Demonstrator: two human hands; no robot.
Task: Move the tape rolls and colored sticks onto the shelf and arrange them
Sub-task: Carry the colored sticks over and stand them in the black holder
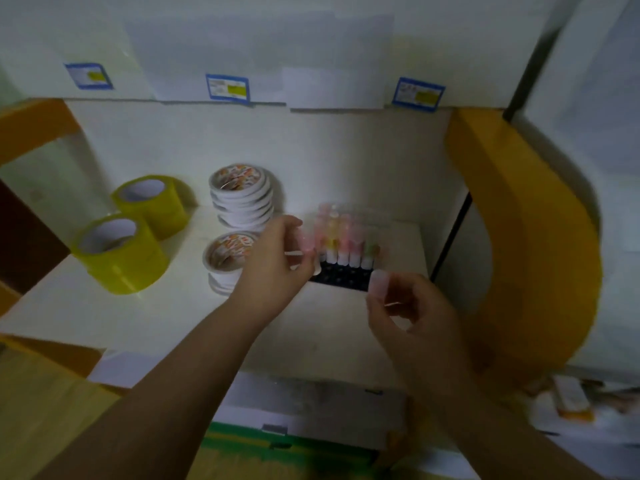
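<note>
On the white shelf point(145, 317), two yellow tape rolls point(121, 254) stand at the left. Beside them are two stacks of white tape rolls point(242, 199). A black holder point(341, 277) in the middle holds several upright colored sticks point(341, 237) with white bases. My left hand point(277, 258) pinches a pale pink stick point(306, 242) just left of the holder's sticks. My right hand point(412, 306) grips another pink stick point(379, 282) upright near the holder's front right corner.
Orange curved side panels point(526, 237) frame the shelf left and right. Blue-edged price labels point(227, 88) hang on the upper shelf edge. A green and white box point(284, 441) sits below the shelf front. Packaged goods point(571, 403) lie lower right.
</note>
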